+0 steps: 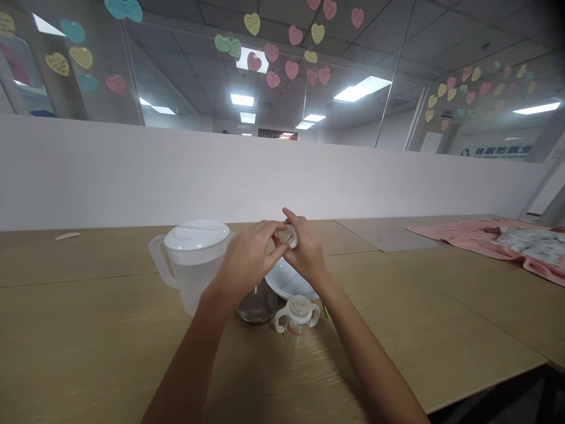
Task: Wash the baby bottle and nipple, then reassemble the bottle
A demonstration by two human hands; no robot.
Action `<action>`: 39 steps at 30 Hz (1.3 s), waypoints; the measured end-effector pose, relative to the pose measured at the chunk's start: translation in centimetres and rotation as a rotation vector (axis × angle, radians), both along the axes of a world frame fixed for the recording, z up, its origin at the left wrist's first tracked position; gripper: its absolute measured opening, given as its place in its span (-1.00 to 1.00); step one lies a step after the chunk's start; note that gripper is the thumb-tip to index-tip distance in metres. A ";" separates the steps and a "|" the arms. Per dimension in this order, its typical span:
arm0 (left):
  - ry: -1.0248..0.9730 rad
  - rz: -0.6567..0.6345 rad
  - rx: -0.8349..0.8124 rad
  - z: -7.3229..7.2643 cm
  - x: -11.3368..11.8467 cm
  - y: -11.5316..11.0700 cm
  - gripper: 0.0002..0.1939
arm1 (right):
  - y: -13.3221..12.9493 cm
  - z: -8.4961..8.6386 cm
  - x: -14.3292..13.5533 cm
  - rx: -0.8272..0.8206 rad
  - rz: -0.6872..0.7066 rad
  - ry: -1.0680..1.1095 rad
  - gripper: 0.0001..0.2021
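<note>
Left hand (247, 253) and right hand (311, 250) meet in front, raised above the tan wood-grain surface (397, 330), fingers curled, both gripping a small translucent-and-white rounded piece (286, 237) between them. Below: clear bottle with two white handles (296, 331), upright; dark grey rounded vessel (257, 305), partly hidden; white round bowl (289, 282); lidded translucent plastic pitcher (194, 277), apparently part-filled with clear liquid.

white wall (273, 176), glass panes (282, 88), bright ceiling lights (362, 89)

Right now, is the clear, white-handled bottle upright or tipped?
Upright: the bottle stands on the tan table, its white top facing up.
</note>
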State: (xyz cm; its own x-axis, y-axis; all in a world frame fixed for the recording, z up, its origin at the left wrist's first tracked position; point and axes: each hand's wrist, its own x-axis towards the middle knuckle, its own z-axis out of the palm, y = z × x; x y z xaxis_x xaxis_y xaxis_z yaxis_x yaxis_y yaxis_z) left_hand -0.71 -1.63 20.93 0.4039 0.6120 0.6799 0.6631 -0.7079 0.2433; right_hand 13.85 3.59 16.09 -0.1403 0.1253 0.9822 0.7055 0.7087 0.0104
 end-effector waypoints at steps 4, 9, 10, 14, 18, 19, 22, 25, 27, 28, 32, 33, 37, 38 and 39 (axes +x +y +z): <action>-0.022 -0.004 0.106 -0.2 0.2 0.1 -0.87 | -0.3 -0.1 0.0 -0.017 -0.067 -0.020 -0.49; -0.002 -0.033 0.107 -0.3 0.5 0.1 -0.88 | -0.5 0.1 0.1 0.032 -0.106 0.024 -0.47; -0.003 -0.039 0.103 -0.3 0.5 0.2 -0.88 | -0.5 0.1 0.1 0.037 -0.108 0.031 -0.46; 0.007 -0.056 0.102 -0.4 0.7 0.2 -0.89 | -0.5 0.1 0.3 0.039 -0.098 0.027 -0.45; 0.020 -0.019 0.087 -0.3 0.6 0.2 -0.90 | -0.4 0.0 0.2 -0.013 -0.113 0.001 -0.45; 0.017 -0.009 0.080 -0.2 0.5 0.1 -0.90 | -0.4 0.0 0.2 -0.027 -0.115 -0.003 -0.46; 0.001 0.008 0.037 0.0 0.4 -0.1 -0.89 | -0.4 0.0 0.2 -0.039 -0.114 0.003 -0.47; -0.025 -0.013 -0.024 0.3 0.2 -0.3 -0.87 | -0.4 0.1 0.2 -0.015 -0.097 0.008 -0.52; -0.044 -0.035 -0.054 0.5 0.0 -0.5 -0.86 | -0.4 0.1 0.2 0.005 -0.090 -0.001 -0.54; -0.053 -0.041 -0.060 0.5 -0.1 -0.5 -0.85 | -0.5 0.1 0.2 0.011 -0.090 -0.007 -0.54; -0.064 -0.032 -0.054 0.6 -0.4 -0.4 -0.88 | -0.4 0.1 0.2 -0.011 -0.104 -0.044 -0.54; -0.064 -0.028 -0.051 0.6 -0.4 -0.4 -0.89 | -0.4 0.1 0.2 -0.024 -0.111 -0.054 -0.54; -0.059 -0.026 -0.048 0.6 -0.5 -0.3 -0.89 | -0.2 -0.1 0.3 -0.055 -0.137 -0.081 -0.53; -0.058 -0.028 -0.052 0.6 -0.5 -0.3 -0.89 | -0.2 -0.1 0.3 -0.051 -0.139 -0.084 -0.54; -0.057 -0.030 -0.055 0.5 -0.5 -0.3 -0.90 | -0.1 -0.1 0.3 -0.043 -0.137 -0.086 -0.54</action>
State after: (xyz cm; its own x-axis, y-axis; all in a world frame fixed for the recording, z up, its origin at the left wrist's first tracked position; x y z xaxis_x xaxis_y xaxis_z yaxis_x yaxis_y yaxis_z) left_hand -1.23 -1.90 21.48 0.3838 0.6375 0.6681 0.6257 -0.7116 0.3196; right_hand 14.19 3.45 15.95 -0.2023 0.1910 0.9605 0.7932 0.6072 0.0464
